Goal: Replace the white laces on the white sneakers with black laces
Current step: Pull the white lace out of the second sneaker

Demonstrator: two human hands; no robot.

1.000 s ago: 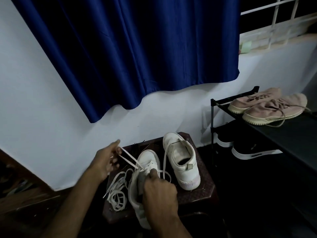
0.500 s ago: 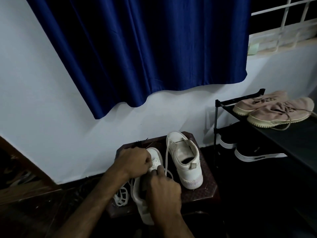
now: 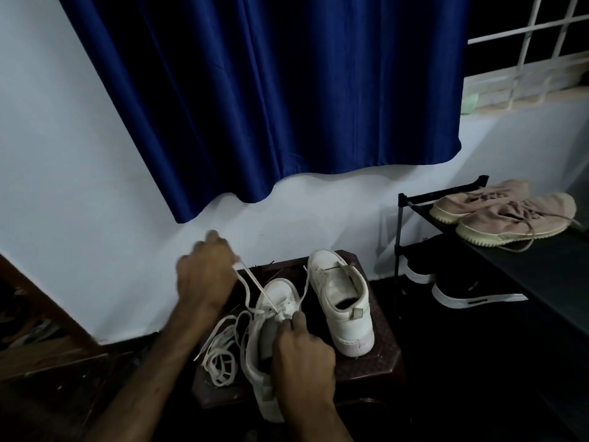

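The left hand [image 3: 207, 275] is pinching the white lace [image 3: 258, 287]. The right hand [image 3: 302, 355] is gripping the near sneaker [image 3: 280, 293]. Tugging too hard could be snagging the lace.

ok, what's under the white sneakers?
A dark brown stool carries the near sneaker and the far sneaker; loose white lace lies beside them. The right hand covers the near sneaker's heel; the stool top beneath both is hidden.

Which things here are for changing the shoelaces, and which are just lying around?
For the job: left hand gripping the white lace; right hand holding the near white sneaker; other white sneaker; brown stool they sit on.

Just lying about: pink shoes, black shoes, shoe rack, blue curtain.
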